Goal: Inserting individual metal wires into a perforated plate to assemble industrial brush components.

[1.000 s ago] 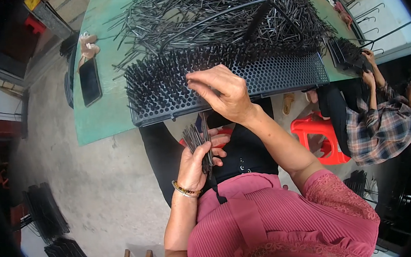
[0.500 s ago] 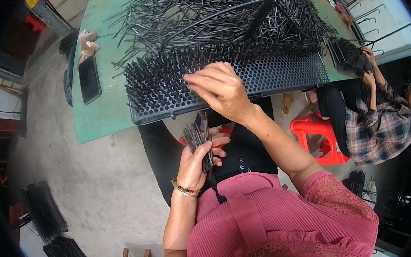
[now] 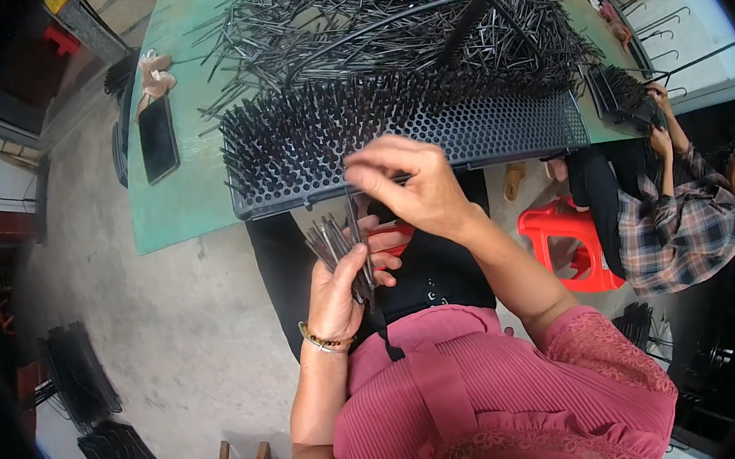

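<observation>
My left hand (image 3: 335,294) is closed around a bundle of thin dark rods (image 3: 328,243), below the table's near edge, with some fingers spread behind it. Just above the bundle, my right hand (image 3: 423,186) pinches at the top of one thin dark rod (image 3: 352,213) that stands up out of it. Behind the right hand lies a black perforated rack (image 3: 498,137) along the table edge. Many short dark rods (image 3: 283,145) stand upright in its holes on the left and along the back; the holes at the front right show bare.
A big loose pile of dark rods (image 3: 352,36) covers the green table (image 3: 172,219) behind the rack. A phone (image 3: 158,141) lies at the left. On the right, a person in a plaid shirt (image 3: 683,235) handles another rack (image 3: 620,93) near a red stool (image 3: 549,228).
My right hand has come down and back from over the rack to the top of the bundle. My left hand has shifted slightly up and left.
</observation>
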`<state>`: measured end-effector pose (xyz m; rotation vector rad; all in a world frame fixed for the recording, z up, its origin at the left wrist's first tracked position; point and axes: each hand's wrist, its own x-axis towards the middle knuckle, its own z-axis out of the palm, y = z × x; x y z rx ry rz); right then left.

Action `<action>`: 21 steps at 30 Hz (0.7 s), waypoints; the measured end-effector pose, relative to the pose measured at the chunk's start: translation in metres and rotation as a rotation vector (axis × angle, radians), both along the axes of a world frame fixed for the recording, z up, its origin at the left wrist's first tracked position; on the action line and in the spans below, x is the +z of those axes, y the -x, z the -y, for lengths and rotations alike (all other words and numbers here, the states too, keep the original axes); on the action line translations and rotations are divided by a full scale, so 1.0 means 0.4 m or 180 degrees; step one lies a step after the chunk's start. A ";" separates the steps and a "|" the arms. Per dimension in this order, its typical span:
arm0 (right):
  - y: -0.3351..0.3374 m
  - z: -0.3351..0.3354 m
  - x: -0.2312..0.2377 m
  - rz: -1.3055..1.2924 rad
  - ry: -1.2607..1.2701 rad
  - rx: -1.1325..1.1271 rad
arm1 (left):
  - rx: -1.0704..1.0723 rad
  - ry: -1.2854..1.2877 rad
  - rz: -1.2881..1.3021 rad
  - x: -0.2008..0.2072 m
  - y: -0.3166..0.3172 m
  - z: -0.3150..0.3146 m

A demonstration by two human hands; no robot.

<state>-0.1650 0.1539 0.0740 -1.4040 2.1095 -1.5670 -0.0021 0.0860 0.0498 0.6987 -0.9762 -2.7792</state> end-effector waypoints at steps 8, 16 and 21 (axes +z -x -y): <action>-0.008 -0.037 -0.013 0.2959 -0.0507 0.0635 | -0.0096 0.0096 -0.0005 -0.018 0.002 -0.014; 0.024 0.021 0.018 0.1521 0.0806 -0.0600 | -0.0186 -0.0060 0.0236 -0.029 0.004 -0.022; 0.014 0.045 -0.015 0.0825 0.0628 -0.0686 | -0.0068 -0.0274 0.0077 -0.049 0.001 -0.022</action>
